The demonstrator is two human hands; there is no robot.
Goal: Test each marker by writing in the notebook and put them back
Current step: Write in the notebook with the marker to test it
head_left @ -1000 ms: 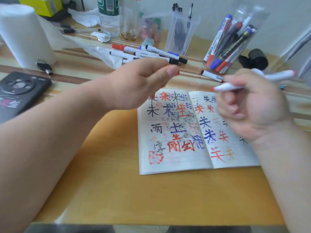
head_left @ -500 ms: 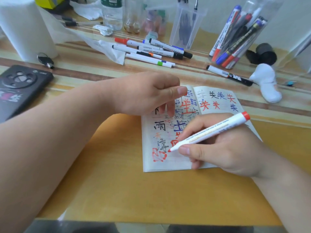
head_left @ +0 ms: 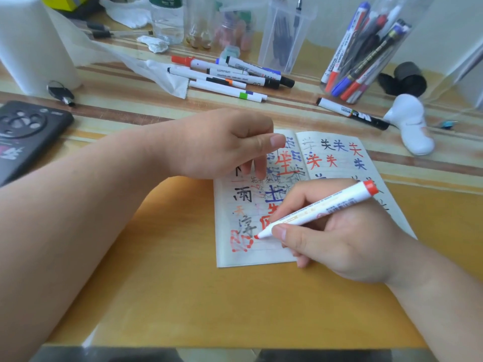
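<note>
Writing w/ the red marker (head_left: 321, 207) is the step in hand, so it should be short & clean. It's pinched low on the barrel by the right hand (head_left: 339, 241), btw thumb & forefinger, other fingers curled under. The tip sits at the near part of the left pg of the notebook (head_left: 261, 254), just right of a red scribble (head_left: 240, 241). Can't tell if the tip touches paper or hangs just above. On the far part of that same pg the left hand (head_left: 217, 147) rests its fingertips, thumb stuck out straight. Fingers bend down, and I can't tell if a cap hides in the palm.

To do it well, IMO:
- Press the left fingertips down so the thin booklet won't slide on the table (head_left: 183, 296).
- Aim for the bare strip by the near edge. Most of the pg is crowded w/ red, blue & black characters, and a stroke over old ink tells nothing.
- Use light pressure, one or two strokes, enough to judge if ink flows evenly.
- Watch the right hand's heel, which lies over the right pg & could smear wet ink.
- Recap firmly after.

It then prob. goes w/ the loose markers (head_left: 230, 74) lying at the far side, or in the clear holder (head_left: 366, 48) far right. Which one, can't say.
</note>
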